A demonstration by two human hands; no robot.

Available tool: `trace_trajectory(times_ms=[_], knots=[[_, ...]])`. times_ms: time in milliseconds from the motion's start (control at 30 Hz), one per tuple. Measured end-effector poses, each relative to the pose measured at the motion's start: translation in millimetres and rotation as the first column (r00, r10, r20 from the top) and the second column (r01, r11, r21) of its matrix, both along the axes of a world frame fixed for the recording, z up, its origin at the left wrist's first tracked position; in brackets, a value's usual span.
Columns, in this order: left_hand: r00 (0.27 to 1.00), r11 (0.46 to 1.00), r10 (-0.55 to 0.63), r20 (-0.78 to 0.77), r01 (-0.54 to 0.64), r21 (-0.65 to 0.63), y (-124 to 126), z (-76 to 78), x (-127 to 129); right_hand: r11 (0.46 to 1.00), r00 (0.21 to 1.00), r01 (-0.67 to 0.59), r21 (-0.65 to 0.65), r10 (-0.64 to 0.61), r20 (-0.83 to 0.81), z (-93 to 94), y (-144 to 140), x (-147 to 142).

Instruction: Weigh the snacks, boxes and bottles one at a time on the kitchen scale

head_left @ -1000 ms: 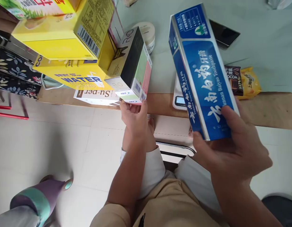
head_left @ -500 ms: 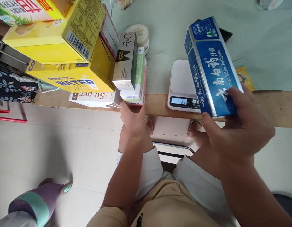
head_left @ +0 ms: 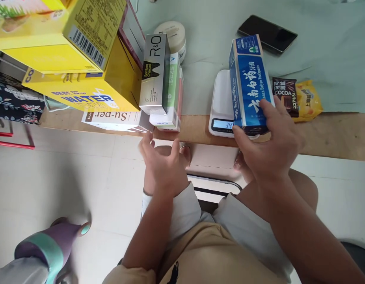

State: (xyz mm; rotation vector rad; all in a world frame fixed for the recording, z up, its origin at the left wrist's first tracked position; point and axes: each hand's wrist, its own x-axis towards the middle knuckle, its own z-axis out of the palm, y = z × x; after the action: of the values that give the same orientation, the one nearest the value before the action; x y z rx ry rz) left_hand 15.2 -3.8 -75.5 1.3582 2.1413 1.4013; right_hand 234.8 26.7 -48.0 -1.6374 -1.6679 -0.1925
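Observation:
Between the thumb and fingers of my right hand (head_left: 268, 138) is a blue toothpaste box (head_left: 252, 83), held by its near end. The box is above the right part of a white digital scale (head_left: 219, 98); whether it touches the scale I cannot tell. The lit display reads 34, its right end covered. My left hand (head_left: 164, 163) is open and empty, fingers apart, just off the table edge. Closest to it are a grey R&O toothpaste box (head_left: 154, 79), resting on a green-and-white box (head_left: 172, 86), and a white "Su-per" box (head_left: 117, 119).
Yellow cartons (head_left: 82, 92) are stacked high at the left. Behind the small boxes stands a cream jar (head_left: 172, 35). A black phone (head_left: 267, 33), a brown cocoa packet (head_left: 284, 92) and a yellow packet (head_left: 309, 100) lie at the right. Another person's foot (head_left: 82, 228) is on the floor.
My right hand has brought the blue toothpaste box left and lower over the scale, uncovering the phone and cocoa packet. My left hand has let go of the small boxes and drawn back.

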Motion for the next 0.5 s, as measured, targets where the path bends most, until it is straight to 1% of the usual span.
trace_trajectory(times_ms=[33, 67, 100, 167, 200, 267, 333, 400, 433, 467, 500], knots=[[0.999, 0.997, 0.025, -0.032, -0.022, 0.08, -6.4, -1.1, 1.5, 1.0, 1.0, 0.01, -0.02, -0.01, -0.003, -4.0, -0.1, -0.3], [0.997, 0.986, 0.02, -0.069, -0.008, 0.167, -11.7, -2.8, 2.7, 0.999, 1.0, 0.009, -0.03, -0.009, -0.013, -8.5, -0.2, 0.0], [0.994, 0.968, -0.024, -0.111, 0.051, 0.246, -15.6, -5.0, 3.7, 0.999, 1.0, -0.001, -0.04, 0.0, -0.027, -13.0, -0.2, 0.9], [0.967, 0.91, -0.17, -0.189, 0.228, 0.347, -18.5, -8.9, 6.1, 0.999, 0.998, -0.033, -0.036, 0.031, -0.048, -20.4, 0.3, 4.7], [0.947, 0.877, -0.236, -0.217, 0.304, 0.371, -17.6, -9.6, 8.2, 0.999, 0.998, -0.052, -0.013, 0.051, -0.048, -22.7, 1.1, 7.6], [0.918, 0.826, -0.324, -0.227, 0.392, 0.405, -11.3, -6.8, 15.6, 0.991, 0.994, -0.101, 0.093, 0.105, -0.039, -23.9, 3.9, 14.9], [0.889, 0.775, -0.413, -0.198, 0.457, 0.436, 0.8, 2.5, 28.2, 0.959, 0.987, -0.136, 0.25, 0.152, -0.045, -22.5, 8.4, 23.2], [0.832, 0.712, -0.53, -0.164, 0.542, 0.447, 19.0, 17.4, 44.9, 0.92, 0.981, -0.143, 0.364, 0.181, -0.072, -21.9, 13.5, 31.1], [0.795, 0.675, -0.586, -0.154, 0.585, 0.451, 30.2, 25.9, 53.8, 0.901, 0.978, -0.143, 0.409, 0.192, -0.083, -22.8, 16.0, 34.7], [0.765, 0.649, -0.629, -0.138, 0.615, 0.448, 42.6, 34.2, 62.3, 0.886, 0.975, -0.144, 0.441, 0.204, -0.091, -24.4, 18.4, 37.9], [0.749, 0.639, -0.65, -0.129, 0.631, 0.44, 55.5, 41.5, 70.0, 0.874, 0.972, -0.147, 0.463, 0.215, -0.098, -26.7, 20.5, 40.7]])
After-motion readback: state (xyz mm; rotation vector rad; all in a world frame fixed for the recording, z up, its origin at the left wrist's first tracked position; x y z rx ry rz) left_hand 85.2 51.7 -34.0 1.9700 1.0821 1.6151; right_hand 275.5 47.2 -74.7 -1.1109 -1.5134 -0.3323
